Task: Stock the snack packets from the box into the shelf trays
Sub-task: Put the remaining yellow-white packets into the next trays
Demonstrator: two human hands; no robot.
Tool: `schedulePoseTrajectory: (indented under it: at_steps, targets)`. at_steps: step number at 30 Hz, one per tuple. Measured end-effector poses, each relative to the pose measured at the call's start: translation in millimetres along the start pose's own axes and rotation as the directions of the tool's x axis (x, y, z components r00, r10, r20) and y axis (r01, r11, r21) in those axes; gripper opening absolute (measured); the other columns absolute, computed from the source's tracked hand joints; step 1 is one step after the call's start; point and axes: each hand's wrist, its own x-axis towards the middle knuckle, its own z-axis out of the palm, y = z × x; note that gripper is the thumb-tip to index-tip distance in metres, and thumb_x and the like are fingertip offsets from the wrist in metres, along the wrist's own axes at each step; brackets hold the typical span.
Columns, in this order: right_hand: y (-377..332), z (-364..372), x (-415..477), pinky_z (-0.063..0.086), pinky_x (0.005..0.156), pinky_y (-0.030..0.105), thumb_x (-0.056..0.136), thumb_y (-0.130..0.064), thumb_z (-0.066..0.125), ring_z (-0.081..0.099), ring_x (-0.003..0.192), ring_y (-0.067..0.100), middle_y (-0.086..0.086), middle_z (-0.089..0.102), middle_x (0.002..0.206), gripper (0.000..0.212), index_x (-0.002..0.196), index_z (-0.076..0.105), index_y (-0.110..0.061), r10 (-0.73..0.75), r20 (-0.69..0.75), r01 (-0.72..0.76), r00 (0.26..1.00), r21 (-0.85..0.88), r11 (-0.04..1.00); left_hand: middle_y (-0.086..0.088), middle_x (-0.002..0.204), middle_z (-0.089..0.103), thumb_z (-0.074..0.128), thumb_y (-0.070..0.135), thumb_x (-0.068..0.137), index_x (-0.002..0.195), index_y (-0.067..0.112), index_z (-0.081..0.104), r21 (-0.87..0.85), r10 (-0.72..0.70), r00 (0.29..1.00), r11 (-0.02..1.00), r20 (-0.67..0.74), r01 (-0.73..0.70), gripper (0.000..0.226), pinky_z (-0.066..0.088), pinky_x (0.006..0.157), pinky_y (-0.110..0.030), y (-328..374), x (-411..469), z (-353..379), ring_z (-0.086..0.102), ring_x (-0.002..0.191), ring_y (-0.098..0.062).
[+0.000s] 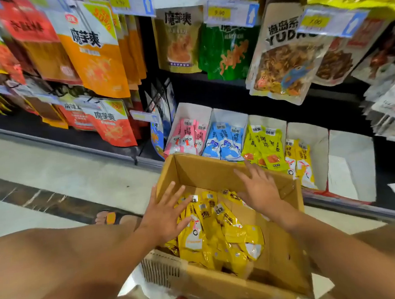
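Note:
An open cardboard box (207, 169) stands on the floor before the bottom shelf, holding several yellow snack packets (220, 231). My left hand (165, 211) hovers over the box's left side with fingers spread, touching the top packets. Fingers straight, my right hand (257, 185) reaches over the box's far right part and holds nothing. Behind the box, white shelf trays hold pink packets (186, 136), blue packets (223, 140), yellow-green packets (264, 147) and yellow packets (301, 161). The rightmost tray (352, 163) has nothing in it.
Hanging snack bags (93, 56) fill the pegs above, with price tags (229, 13) sticking out. A grey tiled floor (54, 162) lies to the left. My sandalled foot (108, 218) is beside the box, and my knees frame it at the bottom.

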Motion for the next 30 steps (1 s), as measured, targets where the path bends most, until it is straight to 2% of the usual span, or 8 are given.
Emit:
schedulePoseTrajectory:
  at_steps: [2,7,12,18,21,25,28,30]
  targets:
    - [-18.8,14.2,-3.7,0.02,0.12,0.056,0.09,-0.053,0.064,0.01,0.152,0.033,0.005,0.003,0.167,0.082,0.156,0.017,-0.042,-0.027,0.052,0.027,0.998,0.013,1.0,0.005,0.171,-0.006,-0.005,0.077,0.094,0.161,0.046,0.005,-0.029,-0.045,0.998,0.998,0.039,0.047,0.075,-0.01,0.118,-0.071,-4.2,-23.1,18.1,-0.018,0.156,-0.03]
    - [-54.6,58.8,-12.7,0.025,0.117,0.058,0.088,-0.055,0.065,0.012,0.151,0.031,0.005,0.009,0.166,0.083,0.155,0.017,-0.042,-0.065,0.216,0.051,0.974,0.07,0.996,0.004,0.171,0.0,0.007,0.077,0.098,0.162,0.044,0.016,-0.062,-0.091,0.99,0.993,0.108,0.098,0.072,-0.007,0.118,-0.073,-8.9,-58.1,48.7,-0.017,0.156,-0.03]
    - [-87.2,104.5,-16.4,0.027,0.115,0.056,0.088,-0.055,0.064,0.014,0.151,0.03,0.004,0.008,0.166,0.084,0.156,0.016,-0.04,-0.053,0.378,0.007,0.924,0.121,0.993,0.003,0.171,0.014,0.016,0.071,0.101,0.16,0.04,0.027,-0.06,-0.106,0.992,0.992,0.061,0.11,0.067,0.006,0.12,-0.069,-9.2,-59.7,56.7,-0.005,0.159,-0.027]
    - [-126.8,144.7,-20.2,0.045,0.099,0.047,0.088,-0.059,0.061,0.04,0.135,0.032,0.007,0.042,0.147,0.074,0.149,0.034,-0.025,-0.004,0.53,-0.157,0.848,0.258,0.953,0.003,0.171,0.013,0.02,0.068,0.101,0.161,0.038,0.024,-0.093,-0.139,0.99,0.986,0.011,0.139,0.067,0.006,0.121,-0.067,-9.5,-59.0,63.8,-0.007,0.159,-0.022]
    - [-146.5,158.7,-13.1,0.046,0.078,0.035,0.086,-0.05,0.066,0.056,0.117,0.031,0.01,0.054,0.132,0.066,0.138,0.042,-0.016,0.07,0.627,-0.403,0.776,0.407,0.82,0.002,0.171,0.014,0.021,0.067,0.101,0.16,0.037,0.029,-0.095,-0.145,0.989,0.985,0.01,0.146,0.067,0.006,0.121,-0.067,-9.6,-57.3,65.0,-0.007,0.159,-0.023]
    - [-169.0,173.4,-0.5,0.058,0.076,0.04,0.087,-0.03,0.071,0.064,0.106,0.033,0.015,0.06,0.122,0.055,0.131,0.046,-0.008,0.206,0.749,-0.705,0.63,0.44,0.555,0.001,0.17,0.019,0.031,0.064,0.1,0.155,0.036,0.043,-0.11,-0.15,0.988,0.983,-0.04,0.145,0.063,0.01,0.121,-0.067,-9.1,-57.4,69.1,-0.002,0.16,-0.023]
    - [-172.9,190.1,8.3,0.062,0.075,0.047,0.081,-0.021,0.079,0.069,0.092,0.032,0.02,0.067,0.109,0.053,0.124,0.056,0.001,0.242,0.805,-0.826,0.542,0.456,0.332,0.002,0.171,0.014,0.032,0.063,0.1,0.155,0.036,0.043,-0.114,-0.153,0.987,0.983,-0.039,0.147,0.062,0.009,0.121,-0.066,-9.8,-57.4,71.6,-0.003,0.16,-0.022]
    - [-175.0,187.1,13.0,0.062,0.065,0.043,0.079,-0.01,0.08,0.068,0.081,0.032,0.025,0.068,0.101,0.05,0.121,0.058,0.007,0.242,0.839,-0.873,0.487,0.464,0.15,0.001,0.172,0.012,0.032,0.062,0.099,0.155,0.035,0.043,-0.113,-0.151,0.988,0.983,-0.039,0.145,0.063,0.009,0.121,-0.066,-9.8,-57.3,72.5,-0.004,0.16,-0.023]
